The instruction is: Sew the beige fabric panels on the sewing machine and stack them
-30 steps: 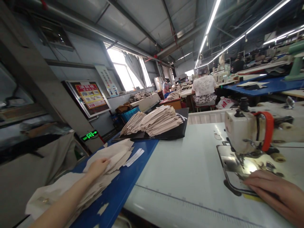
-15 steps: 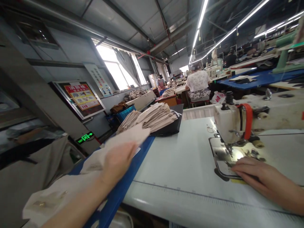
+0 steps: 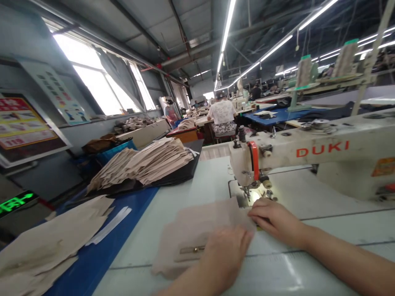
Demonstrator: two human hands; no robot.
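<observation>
A beige fabric piece, with a narrow slit and a small shiny metal bit on it, lies over the pale machine table, slightly blurred. My left hand is closed on its right edge, fingertips pointing toward the needle. My right hand rests beside the presser foot of the sewing machine, its fingers pinched together. What those fingers hold, if anything, is hidden. The machine's lamp lights the needle plate just beyond the right fingertips. At left, more beige pieces lie stacked on a blue board.
Behind the blue board, a thick pile of folded beige pieces sits on black material. A white strip lies by the near stack. Thread cones stand behind the machine. Farther off, a person sits at another table.
My left hand has carried a beige piece from the left stack rightward onto the machine table. The right hand stays by the needle. The view has turned right.
</observation>
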